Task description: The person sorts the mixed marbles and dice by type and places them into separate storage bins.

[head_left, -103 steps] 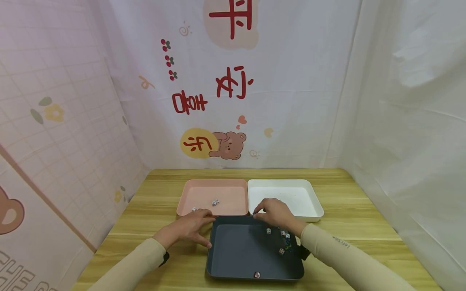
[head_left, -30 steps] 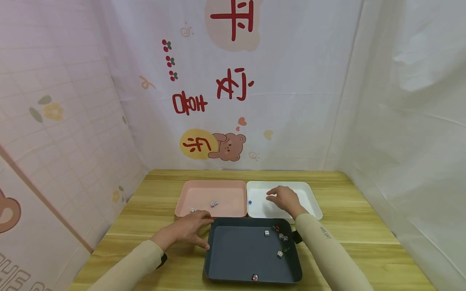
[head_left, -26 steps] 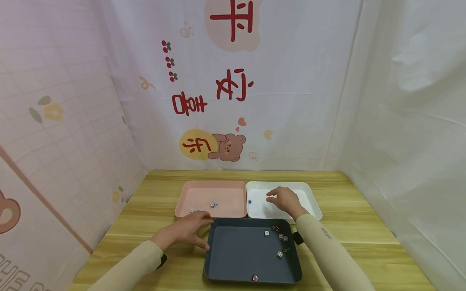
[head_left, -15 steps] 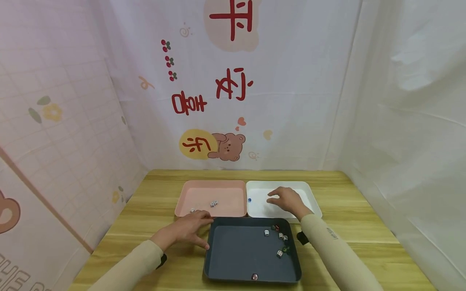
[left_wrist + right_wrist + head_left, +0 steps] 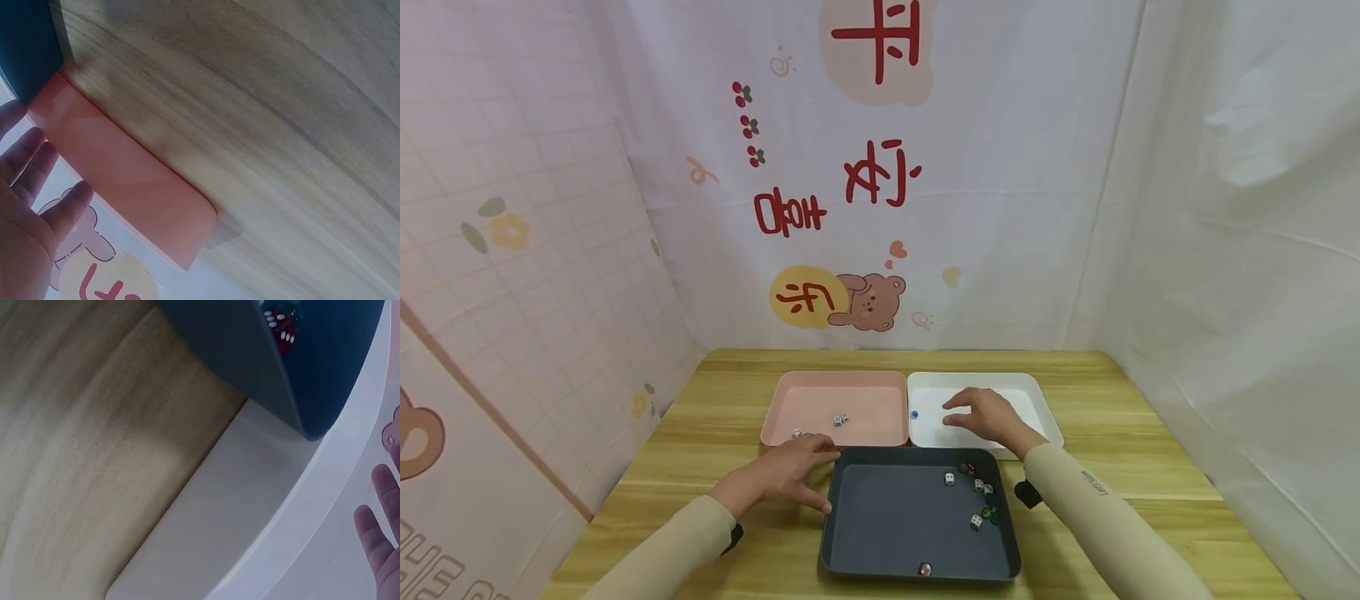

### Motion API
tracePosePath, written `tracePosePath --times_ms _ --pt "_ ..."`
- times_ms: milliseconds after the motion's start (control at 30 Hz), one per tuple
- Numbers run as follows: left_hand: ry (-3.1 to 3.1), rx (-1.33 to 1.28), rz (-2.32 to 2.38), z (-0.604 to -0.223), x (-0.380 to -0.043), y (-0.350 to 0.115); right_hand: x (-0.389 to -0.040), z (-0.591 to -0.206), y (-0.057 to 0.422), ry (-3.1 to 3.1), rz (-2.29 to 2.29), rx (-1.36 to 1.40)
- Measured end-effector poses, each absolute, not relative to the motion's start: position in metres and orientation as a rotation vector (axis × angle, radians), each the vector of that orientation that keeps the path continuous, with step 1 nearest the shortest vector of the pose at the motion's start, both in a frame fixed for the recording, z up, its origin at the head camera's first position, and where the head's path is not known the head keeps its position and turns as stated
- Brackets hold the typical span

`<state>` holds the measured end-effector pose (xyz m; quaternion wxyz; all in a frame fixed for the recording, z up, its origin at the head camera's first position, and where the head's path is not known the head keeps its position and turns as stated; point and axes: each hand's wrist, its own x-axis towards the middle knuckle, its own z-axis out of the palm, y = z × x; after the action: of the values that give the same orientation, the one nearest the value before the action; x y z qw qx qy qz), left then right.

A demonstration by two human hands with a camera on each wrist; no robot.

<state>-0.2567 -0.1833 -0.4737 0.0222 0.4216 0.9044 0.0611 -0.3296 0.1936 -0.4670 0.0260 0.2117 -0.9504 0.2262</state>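
Note:
My right hand (image 5: 988, 415) hovers over the white tray (image 5: 1047, 417), fingers loosely bent, thumb and index apart with nothing between them. Left of its fingertips, a small blue piece (image 5: 914, 414) lies in that tray. My left hand (image 5: 784, 475) is at the back left corner of the dark tray (image 5: 827, 533), fingers spread, some fingertips at the front edge of the pink tray (image 5: 125, 169). Along the dark tray's right side lie several dice, among them a white die (image 5: 950, 479), a red die (image 5: 284, 332) and a greenish piece (image 5: 987, 512).
White dice (image 5: 841, 419) lie in the pink tray, one (image 5: 797, 433) near my left fingers. A reddish die (image 5: 925, 569) sits at the dark tray's front wall. The wooden table (image 5: 1150, 467) ends at a printed cloth (image 5: 1015, 250) behind.
My right hand, earlier pinching a small piece at the white tray's front left corner, moved back and right; the blue piece now lies in that tray. Lately the hand shifted slightly left. Left hand stayed.

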Motion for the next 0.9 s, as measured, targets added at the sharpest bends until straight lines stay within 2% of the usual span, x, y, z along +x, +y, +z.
tracePosePath --times_ms 300,900 --pt "2.819 1.29 0.176 -0.473 -0.255 -0.183 -0.319 -0.465 0.191 -2.895 0.721 0.812" --pt "2.816 1.299 0.197 -0.476 -0.256 -0.184 -0.28 -0.463 0.169 -2.809 0.757 1.313"
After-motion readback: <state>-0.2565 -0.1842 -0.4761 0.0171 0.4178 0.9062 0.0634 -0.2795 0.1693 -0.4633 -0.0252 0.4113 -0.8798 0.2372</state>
